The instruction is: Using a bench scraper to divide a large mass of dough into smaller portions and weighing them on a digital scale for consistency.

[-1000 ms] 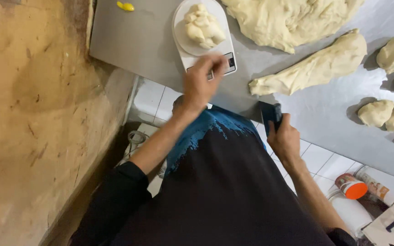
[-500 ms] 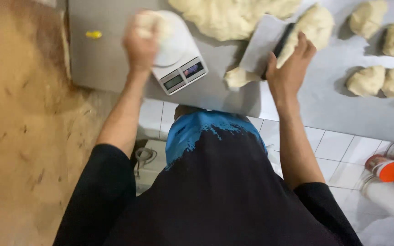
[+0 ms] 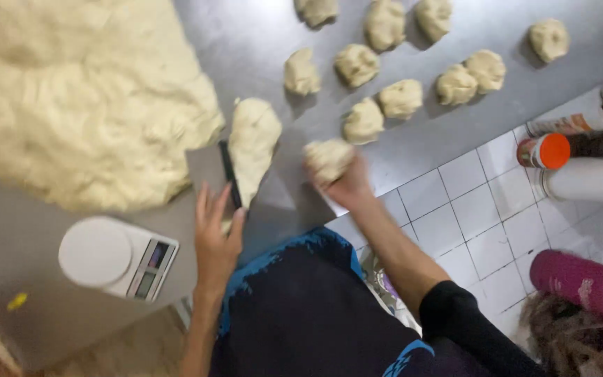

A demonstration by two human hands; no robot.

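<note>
On the steel bench (image 3: 455, 132), the left hand (image 3: 216, 234) lies flat with its fingers spread on a strip of dough (image 3: 252, 146), right beside a dough scraper (image 3: 212, 167) that stands with its dark handle against the strip; whether the hand actually grips the scraper I cannot tell. The right hand (image 3: 343, 180) is closed around a small dough portion (image 3: 327, 159), near the bench's front edge, just short of the rows of already cut dough balls (image 3: 385, 77) that spread toward the far right corner. The big dough mass (image 3: 85, 105) fills the far left of the bench, and a white kitchen scale (image 3: 116, 257) sits empty at the front left edge. Below the bench, on the tiled floor (image 3: 483, 209), stand an orange-capped container (image 3: 544, 151) and a pink bottle (image 3: 584, 283). The portion is soft and sits close to the front edge, so a loose hold could let it sag or slide off onto the tiles. The left fingers rest close to the scraper's blade, and a careless press could nick them or cut the strip unevenly.
</note>
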